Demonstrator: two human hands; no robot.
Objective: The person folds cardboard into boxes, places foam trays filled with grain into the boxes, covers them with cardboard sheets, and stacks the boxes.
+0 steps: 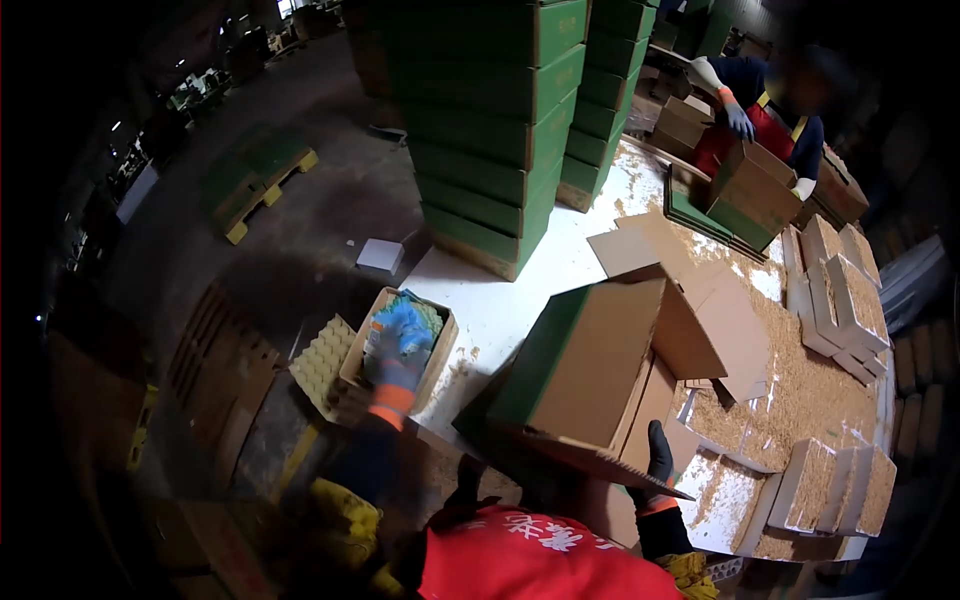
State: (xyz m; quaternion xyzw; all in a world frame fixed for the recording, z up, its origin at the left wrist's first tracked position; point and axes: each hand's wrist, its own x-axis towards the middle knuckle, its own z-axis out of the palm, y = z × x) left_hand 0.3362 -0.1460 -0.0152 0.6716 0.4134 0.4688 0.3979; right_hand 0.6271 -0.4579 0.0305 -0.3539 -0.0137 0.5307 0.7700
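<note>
My right hand point(657, 465), in a dark glove with an orange cuff, grips the edge of a large cardboard box point(600, 370). The box is tilted toward me on the table, with flaps standing out and a green side on the left. My left hand point(395, 365), in a grey glove with an orange cuff, is over a small carton point(442, 350) at the table's left edge. Crumpled blue material point(408, 318) lies in that carton at my fingers. Motion blur hides whether they hold any of it.
Tall stacks of green boxes point(480, 130) stand behind. Flat cardboard sheets point(715, 300) and sawdust-covered white blocks point(850, 300) lie on the right. A co-worker point(770, 110) handles another box point(755, 190). An egg-crate tray point(325, 365) sits beside the small carton; a pallet point(265, 190) is on the floor.
</note>
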